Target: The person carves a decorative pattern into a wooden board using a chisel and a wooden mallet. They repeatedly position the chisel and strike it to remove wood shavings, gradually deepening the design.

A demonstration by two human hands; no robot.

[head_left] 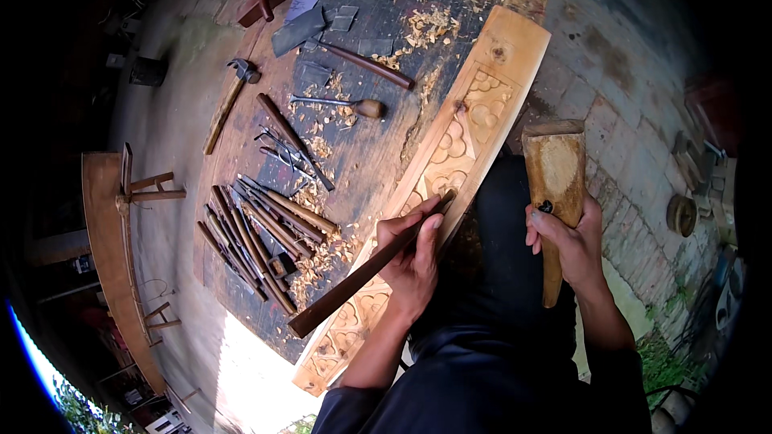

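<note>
A long pale wooden board (pixel 508 36), carved with rounded leaf-like shapes in relief, lies slanting along the bench's right edge. My left hand (pixel 408 261) is closed around a carving chisel (pixel 354 288) with a long dark wooden handle. The chisel slants across the board, its far end by the carved part; its blade I cannot make out. Held off the board to the right is a wooden mallet (pixel 556 165), with a worn, pale patch on its head. My right hand (pixel 572 239) grips it low on the head, where the handle begins.
The dark workbench (pixel 362 169) carries several chisels (pixel 265 233) in a pile, wood shavings (pixel 430 28), a hammer (pixel 229 104), a round-handled tool (pixel 366 108) and grey abrasive sheets (pixel 297 30). A wooden bench (pixel 112 257) stands at the left. Paving (pixel 619 185) lies at the right.
</note>
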